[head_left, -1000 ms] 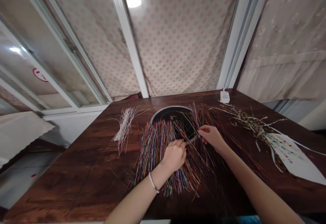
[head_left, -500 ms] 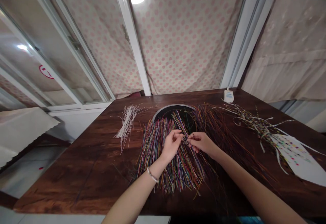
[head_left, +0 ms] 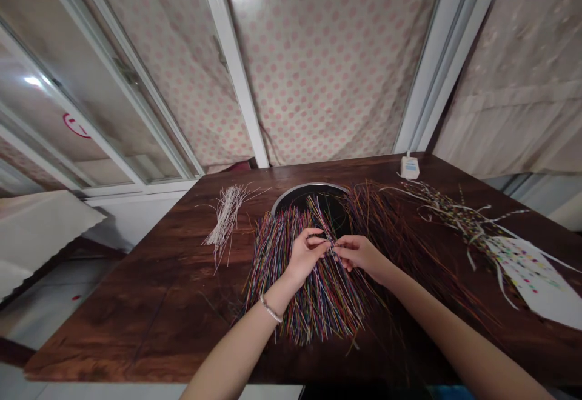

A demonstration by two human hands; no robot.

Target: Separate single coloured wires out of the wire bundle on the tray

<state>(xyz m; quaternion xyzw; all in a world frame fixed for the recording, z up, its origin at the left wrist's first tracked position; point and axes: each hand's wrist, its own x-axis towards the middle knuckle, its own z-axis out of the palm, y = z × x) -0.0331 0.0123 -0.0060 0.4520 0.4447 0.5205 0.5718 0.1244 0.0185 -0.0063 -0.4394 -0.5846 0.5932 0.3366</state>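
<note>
Many thin multicoloured strands (head_left: pixel 277 260), like cords or wires, lie in a broad layer over a round black tray (head_left: pixel 304 196) with a pale rim. Over the right part of this layer my left hand (head_left: pixel 309 253) pinches with thumb and forefinger at a small group of strands. My right hand (head_left: pixel 357 253) meets it there, fingertips pressed together on the same strands. Both sets of fingertips nearly touch. What exactly sits between them is too small to make out. A beaded bracelet (head_left: pixel 271 309) circles my left wrist.
A bundle of white strands (head_left: pixel 227 215) lies on the wooden table (head_left: pixel 136 291) at left. Dark orange and purple strands (head_left: pixel 409 248) spread to the right. Beyond are a beaded bundle (head_left: pixel 454 212), a dotted white sheet (head_left: pixel 531 273) and a small white box (head_left: pixel 410 167).
My two hands have come closer together, the right fingertips shifting slightly left to meet the left ones. The view has shifted a little.
</note>
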